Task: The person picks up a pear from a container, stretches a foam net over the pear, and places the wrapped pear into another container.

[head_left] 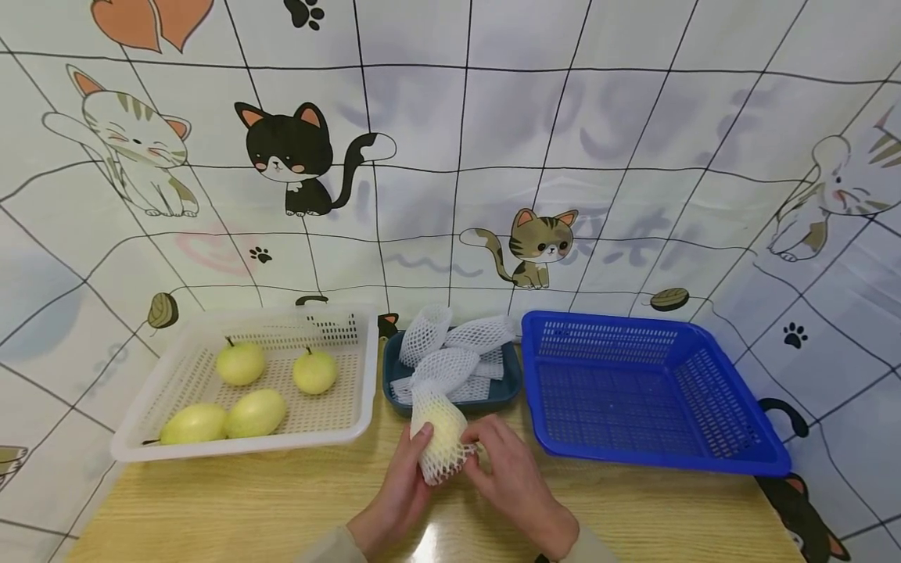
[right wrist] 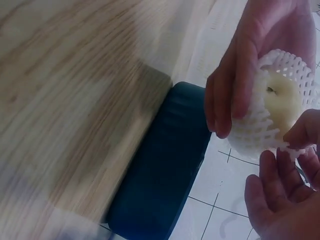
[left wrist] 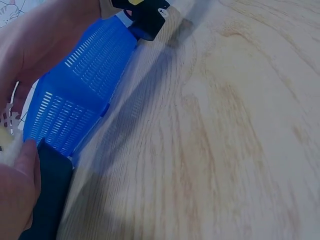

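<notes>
A pale yellow pear (head_left: 445, 428) sits inside a white foam net sleeve (head_left: 428, 396), in front of the teal basket. My left hand (head_left: 403, 478) grips the wrapped pear from the left, thumb on top. On the other side my right hand (head_left: 512, 475) pinches the net's open edge between thumb and fingers. The right wrist view shows the bare end of the pear (right wrist: 284, 100) in the net's opening, with the left hand (right wrist: 245, 75) around its far side. The left wrist view catches only a sliver of the wrapped pear beside the left thumb.
At left a white basket (head_left: 366, 399) holds several pears (head_left: 315, 371). The teal basket (head_left: 512, 383) behind the hands is heaped with foam nets (head_left: 482, 335). A blue basket (head_left: 598, 399) stands at right on the wooden table (head_left: 281, 500), before a cat-patterned wall covering (head_left: 422, 195).
</notes>
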The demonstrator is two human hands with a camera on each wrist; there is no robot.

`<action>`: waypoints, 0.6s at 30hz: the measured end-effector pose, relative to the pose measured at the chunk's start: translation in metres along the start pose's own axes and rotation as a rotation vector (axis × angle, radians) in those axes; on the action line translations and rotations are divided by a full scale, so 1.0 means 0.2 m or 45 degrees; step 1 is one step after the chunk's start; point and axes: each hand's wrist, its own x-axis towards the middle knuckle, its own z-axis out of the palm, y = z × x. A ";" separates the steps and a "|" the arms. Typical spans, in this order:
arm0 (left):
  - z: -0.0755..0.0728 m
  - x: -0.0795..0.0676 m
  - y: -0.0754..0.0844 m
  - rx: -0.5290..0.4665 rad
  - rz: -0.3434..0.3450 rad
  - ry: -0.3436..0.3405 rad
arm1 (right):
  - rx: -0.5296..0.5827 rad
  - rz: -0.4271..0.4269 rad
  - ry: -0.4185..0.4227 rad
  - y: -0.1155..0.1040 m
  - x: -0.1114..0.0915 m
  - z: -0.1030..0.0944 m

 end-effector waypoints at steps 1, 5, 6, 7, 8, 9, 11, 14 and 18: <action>0.00 0.00 0.00 0.003 0.002 0.007 | -0.001 -0.005 -0.002 0.00 0.00 0.00; 0.00 0.01 -0.01 -0.004 0.001 0.032 | 0.040 -0.059 -0.031 -0.01 0.00 -0.02; 0.00 0.01 -0.01 -0.011 -0.003 0.037 | 0.054 -0.080 -0.044 -0.01 0.00 -0.02; 0.00 0.01 -0.01 -0.020 -0.005 0.042 | 0.068 -0.102 -0.062 -0.01 0.00 -0.03; 0.00 0.01 -0.01 -0.017 -0.006 0.047 | 0.087 -0.136 -0.079 -0.02 -0.01 -0.03; 0.01 0.01 -0.01 -0.010 -0.003 0.052 | 0.103 -0.165 -0.102 -0.02 -0.01 -0.03; 0.01 0.01 -0.01 0.007 0.001 0.062 | 0.117 -0.223 -0.141 -0.03 -0.02 -0.04; 0.01 0.01 -0.02 0.041 0.016 0.066 | 0.123 -0.274 -0.183 -0.03 -0.03 -0.03; 0.01 0.02 -0.03 0.064 0.038 0.051 | 0.095 -0.221 -0.227 -0.02 -0.05 -0.02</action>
